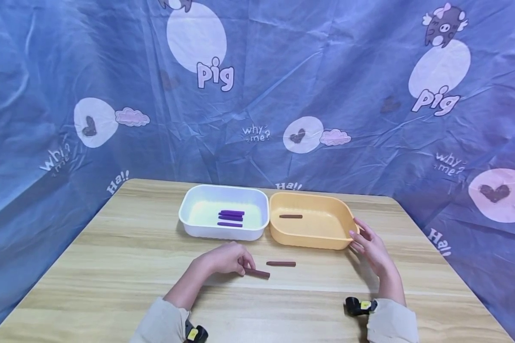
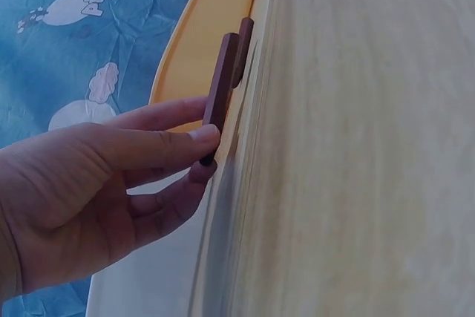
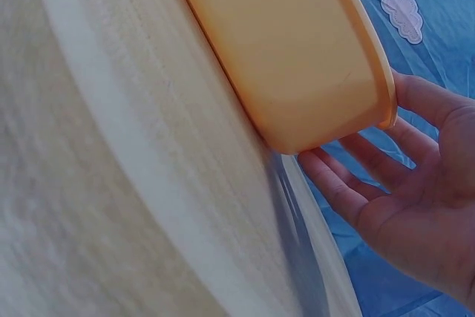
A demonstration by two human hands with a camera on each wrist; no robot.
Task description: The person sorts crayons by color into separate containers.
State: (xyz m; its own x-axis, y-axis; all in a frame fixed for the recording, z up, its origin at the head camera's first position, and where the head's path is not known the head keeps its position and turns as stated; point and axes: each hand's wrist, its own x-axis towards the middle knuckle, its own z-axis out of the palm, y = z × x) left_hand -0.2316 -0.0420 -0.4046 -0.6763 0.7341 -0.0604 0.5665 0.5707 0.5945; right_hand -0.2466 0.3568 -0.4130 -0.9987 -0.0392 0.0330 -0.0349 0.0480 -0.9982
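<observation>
My left hand [image 1: 229,258] pinches a brown crayon [image 1: 257,273] between thumb and fingers, just in front of the two bins. A second brown crayon [image 1: 281,263] lies on the table beyond it, slightly to the right. With thumb and fingers, my right hand [image 1: 372,250] grips the right front corner of an orange bin [image 1: 310,242], which stands on the table. Inside that bin lies one brown crayon [image 1: 290,216]. The left wrist view shows the pinched crayon [image 2: 221,83] tilted, its lower end by the fingertips. In the right wrist view, fingers [image 3: 338,183] touch the bin's outer wall.
A white bin [image 1: 223,233] stands directly left of the orange one, holding several purple crayons [image 1: 230,218]. Both are near the back of the wooden table [image 1: 124,252]. A blue printed cloth [image 1: 257,95] hangs behind the table.
</observation>
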